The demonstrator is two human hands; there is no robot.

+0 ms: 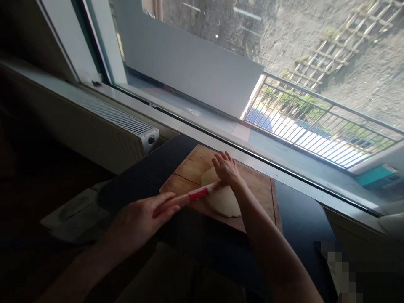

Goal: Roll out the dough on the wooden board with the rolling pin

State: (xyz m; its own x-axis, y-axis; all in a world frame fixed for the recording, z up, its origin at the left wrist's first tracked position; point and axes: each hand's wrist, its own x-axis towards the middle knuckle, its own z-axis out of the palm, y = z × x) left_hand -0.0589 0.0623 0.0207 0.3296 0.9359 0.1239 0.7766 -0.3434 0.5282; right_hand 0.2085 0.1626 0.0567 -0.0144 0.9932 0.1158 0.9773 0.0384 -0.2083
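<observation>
Spanning the dough (pixel 225 203), the pin (pixel 198 194) sits clasped by the left grip (pixel 143 213) at one end; the right grip (pixel 227 169), fingers outstretched, lies over the other, presumably to balance pressure. Dough rests on the board (pixel 192 161), probably to spare the bench (pixel 299 219).

The rolling pin (pixel 198 194) lies across dough (pixel 224 203) on a board (pixel 187 163) on the table (pixel 301 223).
</observation>
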